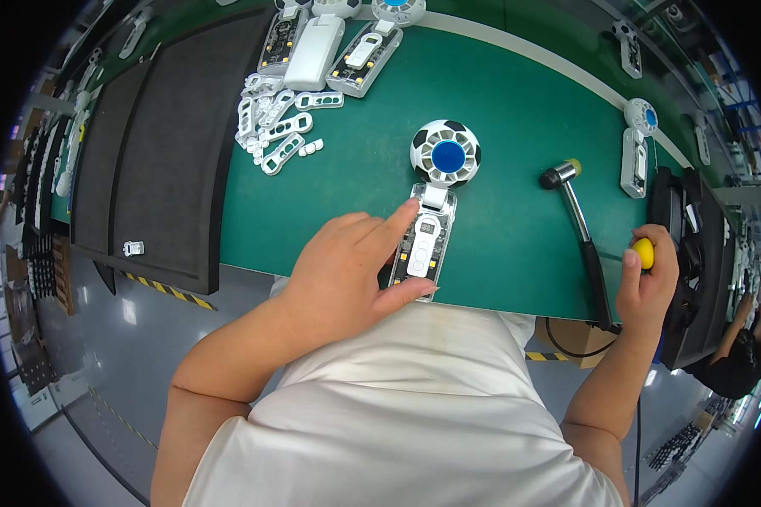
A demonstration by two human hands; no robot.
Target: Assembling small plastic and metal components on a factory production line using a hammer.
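A handheld fan (446, 157) with a football-patterned round head and a blue hub lies on the green table before me. Its clear, open-cased handle (424, 241) shows circuit parts and a white button panel with a small display. My left hand (347, 262) grips this handle, index finger near its top and thumb at its bottom end. Over the table's right end, my right hand (651, 283) is closed round a yellow, rounded thing (644, 253); its lower part is hidden by the fingers. A hammer (585, 232) with a black grip lies between the fan and my right hand.
Several white button panels (286, 127) are heaped at the back left, beside more fans (366, 55). A black tray (169, 152) borders the left side, with a small white part (133, 248) on it. Another fan (636, 152) lies at the right, near black trays (693, 228).
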